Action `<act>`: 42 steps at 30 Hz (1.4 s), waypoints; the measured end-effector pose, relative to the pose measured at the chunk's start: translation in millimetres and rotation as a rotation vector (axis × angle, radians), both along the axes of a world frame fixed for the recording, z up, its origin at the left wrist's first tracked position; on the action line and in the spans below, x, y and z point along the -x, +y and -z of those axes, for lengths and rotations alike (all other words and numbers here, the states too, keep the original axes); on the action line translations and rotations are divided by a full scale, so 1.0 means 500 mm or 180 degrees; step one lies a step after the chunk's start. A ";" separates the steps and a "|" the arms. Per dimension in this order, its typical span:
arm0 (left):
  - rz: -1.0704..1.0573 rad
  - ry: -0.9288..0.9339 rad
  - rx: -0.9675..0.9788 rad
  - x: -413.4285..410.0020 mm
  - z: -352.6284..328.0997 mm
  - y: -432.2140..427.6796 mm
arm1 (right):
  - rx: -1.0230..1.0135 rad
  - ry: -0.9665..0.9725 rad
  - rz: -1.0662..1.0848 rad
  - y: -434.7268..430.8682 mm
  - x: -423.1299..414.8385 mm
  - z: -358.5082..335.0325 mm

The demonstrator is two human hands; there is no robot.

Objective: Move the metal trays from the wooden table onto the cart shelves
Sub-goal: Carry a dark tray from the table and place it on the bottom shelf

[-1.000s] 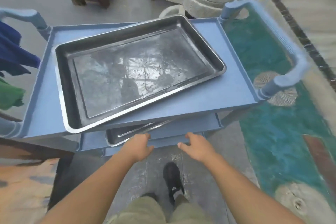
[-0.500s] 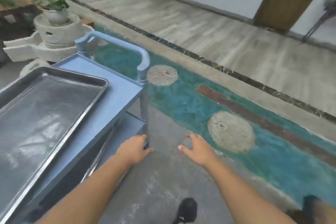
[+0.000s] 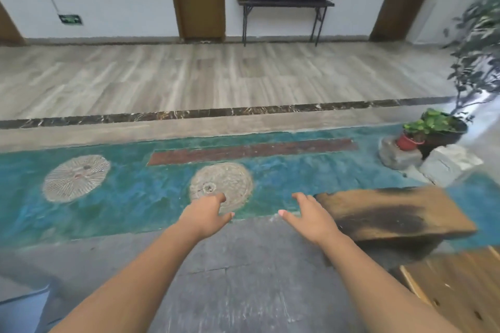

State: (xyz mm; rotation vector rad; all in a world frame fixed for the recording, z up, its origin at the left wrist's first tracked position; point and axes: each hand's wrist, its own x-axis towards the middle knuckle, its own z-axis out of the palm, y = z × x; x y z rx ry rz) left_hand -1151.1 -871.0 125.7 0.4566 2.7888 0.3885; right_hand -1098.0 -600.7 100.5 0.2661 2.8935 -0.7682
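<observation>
My left hand (image 3: 207, 215) and my right hand (image 3: 308, 217) are stretched out in front of me over the grey floor, palms down, fingers loose and holding nothing. No metal tray is in view. Only a blue corner of the cart (image 3: 19, 311) shows at the bottom left edge. A wooden table (image 3: 457, 286) fills the bottom right corner, with a wooden bench (image 3: 389, 213) just beyond it, right of my right hand.
The floor ahead has a teal painted strip (image 3: 130, 192) with two round stone discs (image 3: 77, 178) set in it. Potted plants (image 3: 430, 130) on stone blocks stand at the right. A dark folding table (image 3: 284, 3) is against the far wall between brown doors.
The view has swung right, away from the cart with its trays, toward the wooden bench and table. Both hands have come off the cart's lower shelf and stay empty.
</observation>
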 end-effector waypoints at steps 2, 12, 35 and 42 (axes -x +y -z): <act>0.0301 0.0073 0.0074 0.021 -0.004 0.117 | -0.0015 0.0038 0.0242 0.108 -0.025 -0.003; 0.1674 0.0163 -0.0017 0.025 -0.007 0.632 | 0.0099 0.0097 0.1829 0.525 -0.264 -0.001; 0.4087 0.0101 -0.0409 -0.125 0.002 1.439 | -0.0179 0.0132 0.4707 0.899 -0.682 -0.011; 0.4143 0.0038 -0.0441 -0.198 0.016 1.610 | -0.0204 -0.0029 0.4999 1.017 -0.816 -0.007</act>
